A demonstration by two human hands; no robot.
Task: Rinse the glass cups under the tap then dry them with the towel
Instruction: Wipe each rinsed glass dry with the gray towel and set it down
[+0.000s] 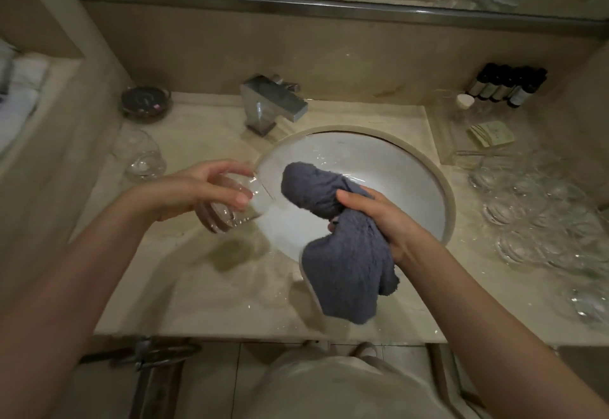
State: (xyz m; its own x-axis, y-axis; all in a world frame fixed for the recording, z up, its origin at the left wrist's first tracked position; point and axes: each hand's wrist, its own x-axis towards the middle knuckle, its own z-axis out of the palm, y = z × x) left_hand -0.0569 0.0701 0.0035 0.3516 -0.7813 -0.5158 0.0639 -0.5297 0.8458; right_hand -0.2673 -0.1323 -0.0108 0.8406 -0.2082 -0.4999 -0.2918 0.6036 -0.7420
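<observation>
While the left hand (pixel 197 188) grips a clear glass cup (pixel 235 203) sideways above the white basin's rim (pixel 449 201), the right hand (pixel 379 217) clutches a bunched grey towel (pixel 333 254); wet glass might slip and shatter.

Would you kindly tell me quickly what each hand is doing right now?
Left hand: grips a clear glass cup.
Right hand: grips a bunched grey-blue terry towel.

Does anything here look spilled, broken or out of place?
Nothing broken. The counter is wet in front of the sink, fitting the rinsing. The left hand holds a glass on its side; the right hand grips a bunched grey towel.
</observation>
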